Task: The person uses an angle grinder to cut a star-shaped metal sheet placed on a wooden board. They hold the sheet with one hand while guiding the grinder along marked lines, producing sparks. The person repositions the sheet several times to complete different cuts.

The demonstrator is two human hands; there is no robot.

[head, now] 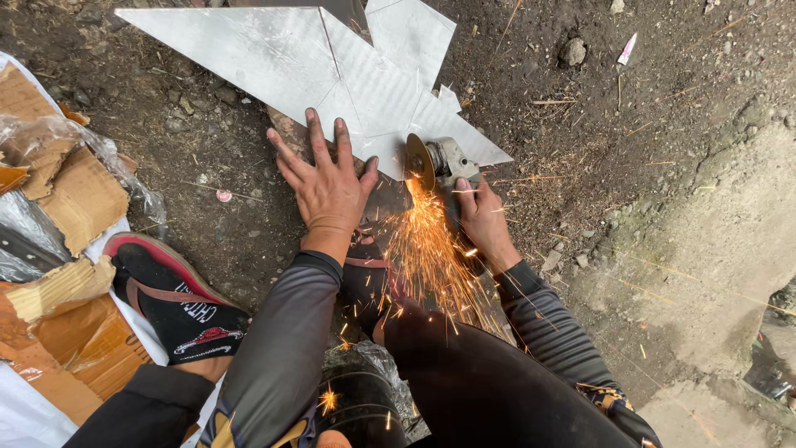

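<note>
My left hand (325, 181) lies flat with fingers spread on the near edge of a shiny metal sheet (274, 58) that rests on the dirt ground. My right hand (481, 217) grips the body of an angle grinder (444, 162). Its disc (419, 159) bites into the sheet's near edge, just right of my left hand. A shower of orange sparks (427, 249) flies back toward my legs. Dark long sleeves cover both forearms.
My foot in a black and red sandal (170, 290) rests at the left. Torn cardboard and plastic wrap (58, 199) lie along the left edge. A stone (572, 51) and small debris dot the dirt; a concrete slab (730, 249) sits to the right.
</note>
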